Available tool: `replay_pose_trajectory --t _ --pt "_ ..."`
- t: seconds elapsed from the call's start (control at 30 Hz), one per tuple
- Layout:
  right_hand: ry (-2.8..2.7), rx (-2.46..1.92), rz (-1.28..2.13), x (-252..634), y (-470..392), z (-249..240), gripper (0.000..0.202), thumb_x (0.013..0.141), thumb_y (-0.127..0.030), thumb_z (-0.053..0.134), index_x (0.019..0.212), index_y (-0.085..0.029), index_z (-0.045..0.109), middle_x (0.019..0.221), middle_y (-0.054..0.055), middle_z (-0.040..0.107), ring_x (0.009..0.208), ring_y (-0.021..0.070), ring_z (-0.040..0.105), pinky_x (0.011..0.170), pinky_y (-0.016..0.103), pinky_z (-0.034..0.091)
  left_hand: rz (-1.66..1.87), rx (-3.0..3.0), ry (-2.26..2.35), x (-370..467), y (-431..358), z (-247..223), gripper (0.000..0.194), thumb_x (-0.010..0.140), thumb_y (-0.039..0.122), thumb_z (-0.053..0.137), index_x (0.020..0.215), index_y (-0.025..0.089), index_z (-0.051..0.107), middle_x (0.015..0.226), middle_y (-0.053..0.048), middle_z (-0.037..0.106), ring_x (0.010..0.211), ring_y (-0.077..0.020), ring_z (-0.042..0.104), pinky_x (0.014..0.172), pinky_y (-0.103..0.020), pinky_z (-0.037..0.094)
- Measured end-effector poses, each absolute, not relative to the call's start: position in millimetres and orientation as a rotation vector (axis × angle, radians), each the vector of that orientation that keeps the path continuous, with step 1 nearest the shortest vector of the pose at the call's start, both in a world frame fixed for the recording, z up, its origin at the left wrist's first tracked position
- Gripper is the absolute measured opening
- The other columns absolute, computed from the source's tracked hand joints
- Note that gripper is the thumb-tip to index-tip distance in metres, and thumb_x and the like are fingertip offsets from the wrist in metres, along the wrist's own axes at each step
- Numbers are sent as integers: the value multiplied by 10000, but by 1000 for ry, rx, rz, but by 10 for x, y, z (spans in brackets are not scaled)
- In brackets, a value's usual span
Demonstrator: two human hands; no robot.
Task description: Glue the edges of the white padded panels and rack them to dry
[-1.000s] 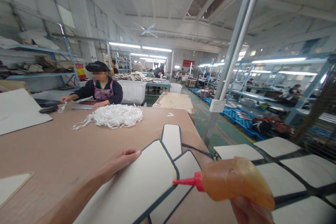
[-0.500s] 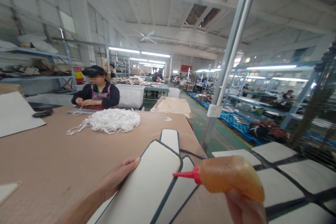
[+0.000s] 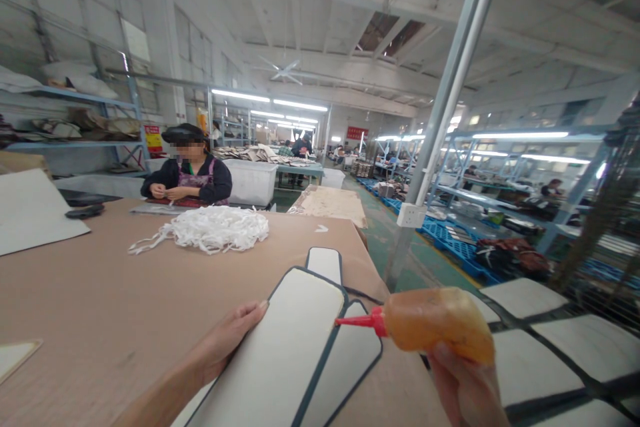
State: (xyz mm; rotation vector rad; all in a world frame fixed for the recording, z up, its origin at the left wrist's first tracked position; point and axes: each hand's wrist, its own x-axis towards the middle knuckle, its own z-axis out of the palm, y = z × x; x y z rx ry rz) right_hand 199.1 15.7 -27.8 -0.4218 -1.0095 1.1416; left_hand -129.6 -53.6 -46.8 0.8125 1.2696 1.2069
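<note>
My left hand [image 3: 233, 333] grips the left edge of a cream-white panel [image 3: 290, 340] with a dark border and rounded corners, thumb on top. My right hand [image 3: 463, 377] is wrapped round an amber squeeze bottle [image 3: 437, 323], which lies nearly level. Its red nozzle [image 3: 357, 321] points left, with the tip at the panel's right edge near the far corner. A thin yellowish line runs along that edge. Beneath the held panel lie a second bordered panel [image 3: 350, 347] and, farther off, a narrower one [image 3: 325, 263].
A heap of white strips [image 3: 220, 230] lies on the brown-covered table [image 3: 150, 307]. Across the table sits a co-worker [image 3: 193, 173] with both hands together. A metal post [image 3: 445, 100] stands by the table's right side. Several white panels [image 3: 535, 367] are laid out at lower right.
The bottle has tipped closer to level, and its nozzle tip has shifted slightly at the panel's edge. My left hand keeps its hold. The co-worker's hands have moved a little.
</note>
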Motion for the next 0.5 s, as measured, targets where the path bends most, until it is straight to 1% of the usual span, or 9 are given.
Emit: replay_pose_trajectory --t 0.13,0.3,0.37,0.5 --pt "-1023 -433 1193 1951 112 -265 602 592 -167 818 1156 -272 638 993 48 742 857 230 703 768 295 577 1227 823 1273 -1279 -523 -472 461 645 588 713 823 168 653 698 -8 711 632 -150 588 582 -229 440" --pt "-948 -464 1256 1837 -24 -198 578 589 -192 828 1124 -288 632 988 -8 735 845 181 679 774 242 562 1230 816 1263 -1287 -503 -498 463 644 588 712 828 167 651 687 -7 704 642 -157 594 587 -234 440" --pt "-962 -464 1261 1823 -43 -196 578 584 -198 831 1119 -288 630 978 -15 734 832 178 677 771 245 561 1241 807 1266 -1295 -505 -507 453 644 581 716 823 170 649 691 -4 705 637 -152 591 583 -231 438" --pt "-1039 -445 1266 1829 -59 -218 447 605 -207 813 1020 -287 667 882 3 743 781 218 685 697 315 582 1228 803 1268 -1290 -502 -498 454 641 582 715 798 162 644 700 -14 711 628 -148 592 570 -227 434"
